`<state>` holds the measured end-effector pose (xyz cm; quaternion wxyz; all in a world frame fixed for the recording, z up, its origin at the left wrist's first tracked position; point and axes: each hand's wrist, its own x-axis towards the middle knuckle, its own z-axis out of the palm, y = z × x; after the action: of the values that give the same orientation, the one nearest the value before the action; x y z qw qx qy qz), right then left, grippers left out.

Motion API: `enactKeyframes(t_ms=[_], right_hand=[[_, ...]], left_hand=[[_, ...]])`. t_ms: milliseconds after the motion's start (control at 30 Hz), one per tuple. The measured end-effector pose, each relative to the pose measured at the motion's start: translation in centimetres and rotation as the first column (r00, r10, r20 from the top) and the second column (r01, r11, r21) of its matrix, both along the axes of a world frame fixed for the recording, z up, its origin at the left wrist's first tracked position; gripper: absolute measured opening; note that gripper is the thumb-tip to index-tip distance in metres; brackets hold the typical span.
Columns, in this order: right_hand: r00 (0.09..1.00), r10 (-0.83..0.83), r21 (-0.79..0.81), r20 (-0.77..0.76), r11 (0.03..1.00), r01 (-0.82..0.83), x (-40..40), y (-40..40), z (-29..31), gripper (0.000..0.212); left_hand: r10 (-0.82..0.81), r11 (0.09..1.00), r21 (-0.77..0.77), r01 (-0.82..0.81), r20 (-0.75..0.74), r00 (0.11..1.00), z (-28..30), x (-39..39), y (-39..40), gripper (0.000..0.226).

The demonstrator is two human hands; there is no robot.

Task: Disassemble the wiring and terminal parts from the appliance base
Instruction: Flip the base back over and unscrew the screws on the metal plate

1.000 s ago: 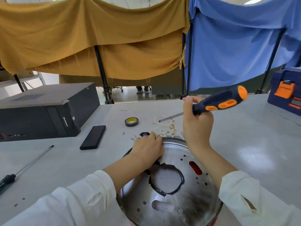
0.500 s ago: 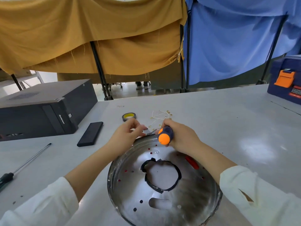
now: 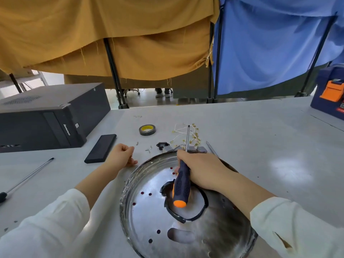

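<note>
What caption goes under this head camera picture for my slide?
Right hand grips a screwdriver over the round metal appliance base; left hand rests on the table.

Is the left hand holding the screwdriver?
No: the right hand grips the screwdriver; the left hand rests on the table.

Behind the appliance base (image 3: 186, 220) on the worktop (image 3: 260, 136), wiring (image 3: 188, 135) is laid; a tape roll (image 3: 147, 129), phone (image 3: 100, 148) and computer case (image 3: 46, 116) are set to its left.
</note>
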<state>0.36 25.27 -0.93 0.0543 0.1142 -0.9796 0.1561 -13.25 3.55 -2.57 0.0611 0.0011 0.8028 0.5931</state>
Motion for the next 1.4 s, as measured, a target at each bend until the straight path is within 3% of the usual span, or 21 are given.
enactKeyframes(t_ms=[233,333,433,567,733,900,1033,1100,1200,1300,1400], right_hand=[[1.0,-0.007,0.004,0.001,1.0,0.007,-0.2,0.0,-0.1,0.026],[1.0,-0.006,-0.005,-0.005,1.0,0.006,-0.2,0.0,-0.1,0.025],[1.0,-0.002,-0.014,-0.015,1.0,0.001,-0.3,0.1,-0.3,0.025],[0.997,0.001,0.007,-0.077,1.0,-0.001,-0.2,0.0,-0.3,0.028],[0.997,-0.001,0.013,-0.079,1.0,0.002,-0.2,0.0,-0.3,0.029],[0.997,-0.003,0.023,-0.076,1.0,0.005,-0.4,0.1,-0.4,0.027],[0.997,-0.005,0.023,-0.075,1.0,0.007,-0.3,0.0,-0.3,0.027],[0.997,-0.007,0.011,-0.07,1.0,0.008,-0.2,0.1,-0.2,0.024],[0.998,-0.003,-0.062,-0.068,0.998,-0.001,-0.1,0.1,0.3,0.022],[0.997,-0.026,-0.225,-0.07,0.974,0.01,0.3,-0.1,1.4,0.019],[0.993,-0.013,-0.255,-0.116,0.967,-0.017,0.7,-0.7,2.9,0.016]], left_hand=[[-0.163,0.942,-0.32,0.103,-0.169,0.972,-0.7,-1.3,0.9,0.007],[-0.265,0.803,-0.592,0.064,-0.259,0.929,-1.0,-2.0,1.8,0.006],[-0.315,0.686,-0.728,0.012,-0.282,0.906,-0.9,-2.7,2.4,0.008],[-0.381,0.585,-0.811,-0.007,-0.282,0.88,-1.3,-3.4,3.0,0.01],[-0.411,0.598,-0.801,-0.004,-0.311,0.857,-2.0,-3.6,2.8,0.012],[-0.475,0.521,-0.853,0.034,-0.256,0.842,-1.9,-3.5,3.0,0.016],[-0.438,0.572,-0.82,0.026,-0.278,0.855,-1.5,-3.0,2.9,0.018],[-0.367,0.684,-0.73,-0.011,-0.356,0.859,-0.8,-2.0,2.8,0.017],[-0.227,0.888,-0.46,-0.016,-0.467,0.855,1.8,0.2,3.2,0.013],[-0.196,0.975,-0.165,0.147,-0.345,0.918,4.9,3.0,4.3,0.017],[-0.329,0.943,-0.019,0.331,-0.182,0.927,6.9,6.0,5.7,0.024]])
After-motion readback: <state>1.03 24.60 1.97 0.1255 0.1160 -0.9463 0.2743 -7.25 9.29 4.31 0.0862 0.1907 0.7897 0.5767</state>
